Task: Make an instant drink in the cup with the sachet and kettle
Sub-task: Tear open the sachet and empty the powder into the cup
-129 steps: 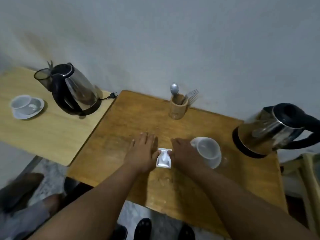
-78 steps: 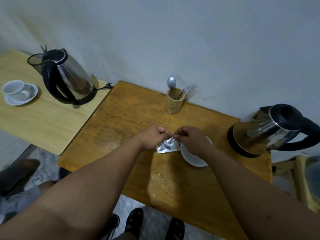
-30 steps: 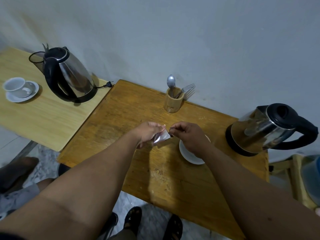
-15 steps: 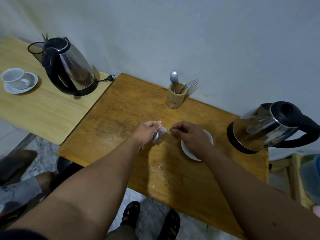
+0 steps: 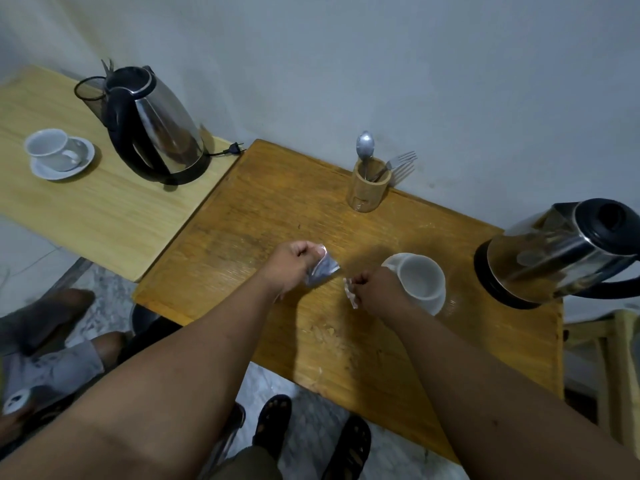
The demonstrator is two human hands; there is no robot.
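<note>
My left hand (image 5: 291, 263) pinches a small silver sachet (image 5: 322, 269) above the middle of the wooden table (image 5: 346, 327). My right hand (image 5: 375, 289) is a short way to its right and grips a torn-off strip (image 5: 350, 293) of the sachet. Just right of that hand stands a white cup (image 5: 420, 278) on a saucer (image 5: 437, 304), empty as far as I can see. A steel kettle (image 5: 557, 252) with a black lid and handle sits at the table's right edge.
A wooden holder (image 5: 367, 188) with a spoon and forks stands at the back by the wall. A lighter table (image 5: 90, 209) to the left carries a second kettle (image 5: 156, 128) and another cup on a saucer (image 5: 55, 152). Someone's legs show at the lower left.
The two hands, joined on the sachet half a second ago, have pulled apart: the strip came off in my right hand, and the cup behind it is now uncovered.
</note>
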